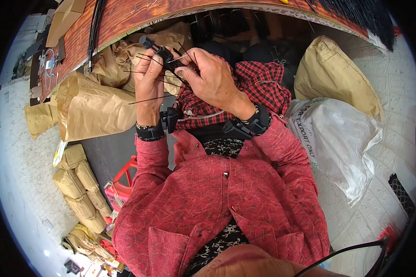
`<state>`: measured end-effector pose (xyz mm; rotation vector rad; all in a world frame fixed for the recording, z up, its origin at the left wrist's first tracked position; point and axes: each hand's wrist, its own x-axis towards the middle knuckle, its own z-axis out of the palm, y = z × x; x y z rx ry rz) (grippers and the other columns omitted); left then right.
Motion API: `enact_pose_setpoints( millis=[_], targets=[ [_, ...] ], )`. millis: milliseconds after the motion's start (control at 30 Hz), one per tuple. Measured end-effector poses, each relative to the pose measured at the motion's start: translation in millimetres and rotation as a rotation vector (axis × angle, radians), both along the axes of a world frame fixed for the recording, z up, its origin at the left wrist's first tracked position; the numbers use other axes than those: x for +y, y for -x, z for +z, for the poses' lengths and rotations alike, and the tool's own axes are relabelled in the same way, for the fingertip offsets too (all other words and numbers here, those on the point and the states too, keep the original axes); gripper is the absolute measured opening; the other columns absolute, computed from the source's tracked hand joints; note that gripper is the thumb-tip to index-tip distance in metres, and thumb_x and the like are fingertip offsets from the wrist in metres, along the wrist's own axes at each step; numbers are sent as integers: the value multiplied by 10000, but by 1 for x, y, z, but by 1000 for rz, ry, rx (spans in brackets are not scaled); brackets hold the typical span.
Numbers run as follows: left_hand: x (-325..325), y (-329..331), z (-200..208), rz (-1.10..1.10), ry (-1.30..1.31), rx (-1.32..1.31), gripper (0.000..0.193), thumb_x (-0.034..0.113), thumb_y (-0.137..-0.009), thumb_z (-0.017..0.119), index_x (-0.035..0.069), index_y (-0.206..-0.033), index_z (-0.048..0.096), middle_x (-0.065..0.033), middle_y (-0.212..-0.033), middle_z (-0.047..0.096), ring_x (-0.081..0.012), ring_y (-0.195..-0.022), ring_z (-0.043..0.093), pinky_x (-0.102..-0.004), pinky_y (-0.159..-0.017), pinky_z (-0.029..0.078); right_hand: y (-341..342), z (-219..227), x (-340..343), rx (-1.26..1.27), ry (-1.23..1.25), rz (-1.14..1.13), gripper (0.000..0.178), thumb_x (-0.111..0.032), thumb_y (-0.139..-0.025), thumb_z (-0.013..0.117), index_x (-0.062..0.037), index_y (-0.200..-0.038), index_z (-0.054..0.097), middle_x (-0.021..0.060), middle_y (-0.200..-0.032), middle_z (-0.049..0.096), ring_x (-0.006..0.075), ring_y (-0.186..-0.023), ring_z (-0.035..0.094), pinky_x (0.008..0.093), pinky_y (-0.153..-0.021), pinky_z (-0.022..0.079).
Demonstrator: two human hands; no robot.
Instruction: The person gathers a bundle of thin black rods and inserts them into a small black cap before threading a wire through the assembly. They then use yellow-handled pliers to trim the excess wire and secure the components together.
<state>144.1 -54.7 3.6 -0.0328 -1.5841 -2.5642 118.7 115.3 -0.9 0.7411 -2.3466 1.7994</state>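
Both hands are raised at the table's near edge over my lap. My left hand (149,74) is closed around a black frame (167,57) that has a short thick shaft, a round knobbed end and several thin dark ribs sticking out sideways. From the other side, my right hand (212,76) pinches the frame's near part between thumb and fingers. A thin pale strand, wire or thread, shows close to the right fingertips. My fingers hide part of the frame's middle. Below the hands, a red-and-black checked cloth (259,83) lies across my lap.
A wooden table (148,21) runs along the far side, with long black rods (96,32) and dark bristle-like strands (356,16) on it. Brown paper sacks (99,108) stand at left; a tan sack (333,74) and a white sack (333,138) at right. Wrapped bundles (78,189) and a red stool (125,177) are lower left.
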Motion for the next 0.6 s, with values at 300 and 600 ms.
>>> enact_pose_setpoints(
  millis=[300,600],
  targets=[
    [-8,3,-9,-26,18,62,272,171,-960,625,-2,-1165,587,-93,-1088,656,-161,-977,628,-287,-898,491,0,-1,-2,-1,-7,-1,209,-187,-849,690,-11,-884,582,145,-808,635,354,-751,628,418,-623,469],
    [-5,8,-4,-24,49,20,289,206,-958,633,6,-1159,577,-58,-1074,639,-138,-982,601,-278,-903,478,1,-3,-4,36,-18,-33,211,-189,-850,692,-13,-886,583,143,-794,629,352,-733,626,410,-609,468]
  ],
)
